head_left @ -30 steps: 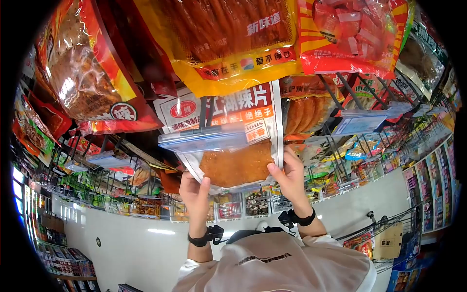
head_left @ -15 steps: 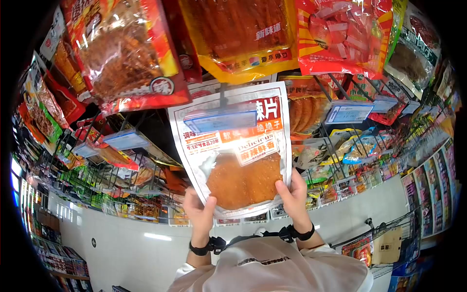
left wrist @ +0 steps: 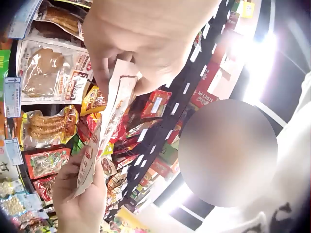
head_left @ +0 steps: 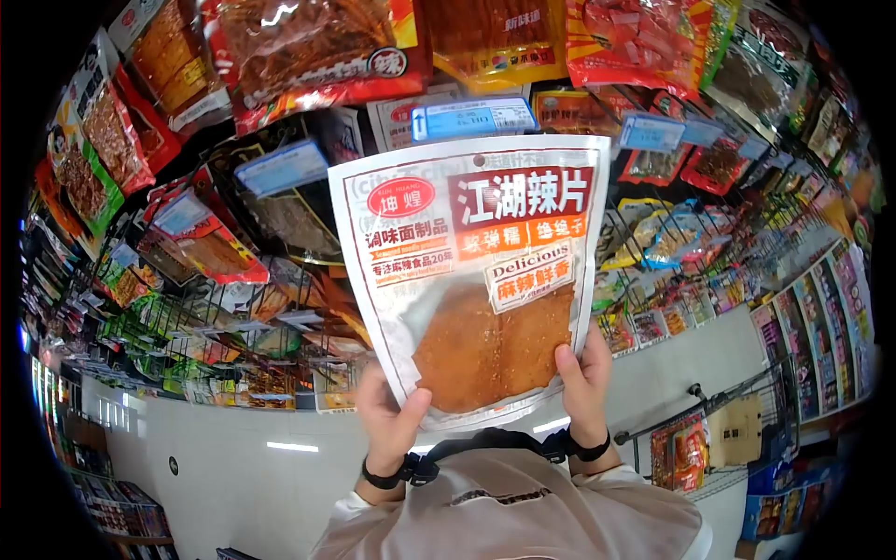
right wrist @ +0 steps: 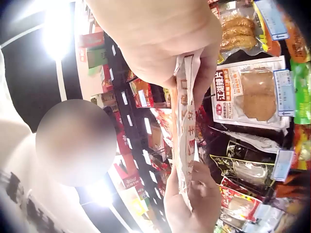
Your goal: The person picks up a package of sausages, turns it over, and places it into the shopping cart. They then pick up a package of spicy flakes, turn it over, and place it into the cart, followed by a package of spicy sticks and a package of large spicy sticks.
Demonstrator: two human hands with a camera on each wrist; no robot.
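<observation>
A white snack packet (head_left: 504,345) with red and orange lettering and a clear window onto brown flat slices faces the head camera. My left hand (head_left: 390,411) pinches its lower left edge, thumb on the front and fingers behind. On the lower right edge my right hand (head_left: 586,383) pinches it the same way. In the left wrist view the packet (left wrist: 109,121) shows edge-on between both hands. The right wrist view also has the packet (right wrist: 184,121) side-on, gripped at both edges.
Snack bags hang on rack hooks ahead, among them a red bag (head_left: 317,56) and a yellow one (head_left: 495,42). A blue price tag (head_left: 474,119) sits just beyond the packet's top. A wire cart (head_left: 728,439) holding a cardboard box (head_left: 735,429) stands at the right.
Both hands have drawn the packet off the rack toward the body, out from behind the price tag. Its whole front now shows, and the head view has shifted.
</observation>
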